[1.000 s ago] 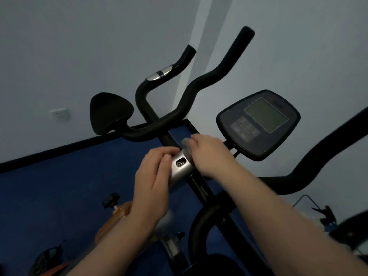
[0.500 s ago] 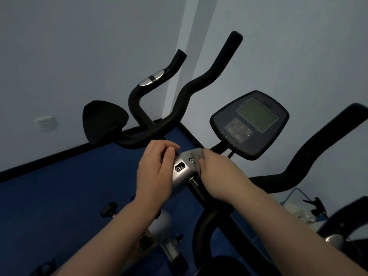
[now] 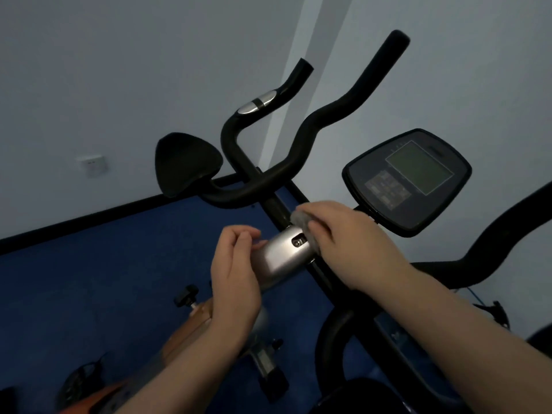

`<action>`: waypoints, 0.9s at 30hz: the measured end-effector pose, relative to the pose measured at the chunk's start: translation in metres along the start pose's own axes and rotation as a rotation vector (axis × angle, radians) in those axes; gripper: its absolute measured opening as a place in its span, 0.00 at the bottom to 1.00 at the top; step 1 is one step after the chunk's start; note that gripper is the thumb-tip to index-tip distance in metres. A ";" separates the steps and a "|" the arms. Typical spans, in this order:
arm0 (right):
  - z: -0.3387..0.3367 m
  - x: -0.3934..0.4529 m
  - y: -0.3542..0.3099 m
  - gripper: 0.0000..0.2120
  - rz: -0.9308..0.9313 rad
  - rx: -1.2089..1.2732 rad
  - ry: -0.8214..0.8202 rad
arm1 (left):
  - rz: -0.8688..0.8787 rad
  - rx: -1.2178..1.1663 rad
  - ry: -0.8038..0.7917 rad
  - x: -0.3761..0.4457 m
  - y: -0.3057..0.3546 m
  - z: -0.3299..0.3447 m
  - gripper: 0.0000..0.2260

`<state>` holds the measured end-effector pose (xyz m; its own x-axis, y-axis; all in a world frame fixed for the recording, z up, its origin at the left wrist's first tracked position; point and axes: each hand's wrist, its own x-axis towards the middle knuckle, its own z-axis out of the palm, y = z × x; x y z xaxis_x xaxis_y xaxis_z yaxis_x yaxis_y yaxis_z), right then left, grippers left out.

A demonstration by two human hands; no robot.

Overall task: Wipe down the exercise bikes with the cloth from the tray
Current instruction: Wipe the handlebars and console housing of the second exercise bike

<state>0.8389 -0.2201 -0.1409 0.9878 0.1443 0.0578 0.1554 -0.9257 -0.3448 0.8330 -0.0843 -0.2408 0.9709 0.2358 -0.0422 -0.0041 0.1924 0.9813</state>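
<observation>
Right hand (image 3: 346,234) clenches the cloth (image 3: 301,219) atop the silver clamp (image 3: 283,255), left hand (image 3: 236,273) steadying its lower end.

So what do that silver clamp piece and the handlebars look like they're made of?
The silver clamp cover looks like brushed metal or metallic-painted plastic: a soft satin sheen with a recessed bolt; which one is unclear. The handlebars look matte black, probably foam or rubber over a tube: no glare and a rounded end.

Handlebars (image 3: 310,144) black. Clamp housing (image 3: 283,258) silver. Cloth (image 3: 300,219) grey. Floor (image 3: 104,264) deep blue. Wall (image 3: 119,70) pale grey-blue. Console (image 3: 406,180) black, greenish screen.
</observation>
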 end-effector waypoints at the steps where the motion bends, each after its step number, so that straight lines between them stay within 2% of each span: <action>1: 0.003 0.004 -0.008 0.13 0.010 -0.065 -0.004 | -0.013 -0.017 -0.002 0.000 0.002 -0.002 0.11; 3: 0.019 0.001 -0.030 0.13 -0.130 -0.210 -0.035 | -0.011 -0.028 -0.006 0.001 0.005 -0.005 0.11; 5: 0.028 -0.013 -0.043 0.14 -0.295 -0.234 -0.134 | 0.011 0.013 -0.008 0.002 0.008 -0.009 0.12; 10: 0.022 0.017 -0.034 0.11 -0.308 -0.259 -0.104 | -0.033 0.025 0.043 -0.002 0.007 -0.016 0.11; 13: 0.036 0.002 -0.047 0.12 -0.457 -0.303 -0.266 | -0.046 0.021 0.092 -0.009 0.003 -0.024 0.10; 15: 0.040 -0.017 -0.040 0.17 -0.516 -0.291 -0.283 | -0.045 0.008 0.075 -0.011 0.002 -0.027 0.10; 16: 0.041 -0.027 -0.034 0.20 -0.477 -0.247 -0.237 | -0.019 0.020 0.051 -0.011 0.003 -0.027 0.10; 18: 0.039 -0.043 -0.025 0.25 -0.310 -0.135 -0.044 | 0.062 0.048 -0.005 -0.010 0.007 -0.023 0.10; 20: 0.037 -0.045 -0.022 0.24 -0.065 -0.045 0.099 | 0.150 0.103 -0.072 -0.009 0.012 -0.013 0.08; 23: 0.030 -0.017 -0.013 0.18 0.276 0.065 0.103 | 0.265 0.211 -0.197 -0.006 0.022 0.005 0.07; 25: 0.023 -0.011 -0.008 0.13 0.325 0.058 0.062 | 0.320 0.266 -0.272 -0.001 0.027 0.014 0.07; 27: 0.020 -0.022 -0.007 0.09 0.238 0.044 0.046 | 0.383 0.335 -0.353 0.008 0.032 0.020 0.06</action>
<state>0.8162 -0.2099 -0.1580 0.9956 -0.0932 0.0121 -0.0809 -0.9154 -0.3944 0.8458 -0.0952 -0.2055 0.9364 -0.1111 0.3330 -0.3479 -0.1669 0.9226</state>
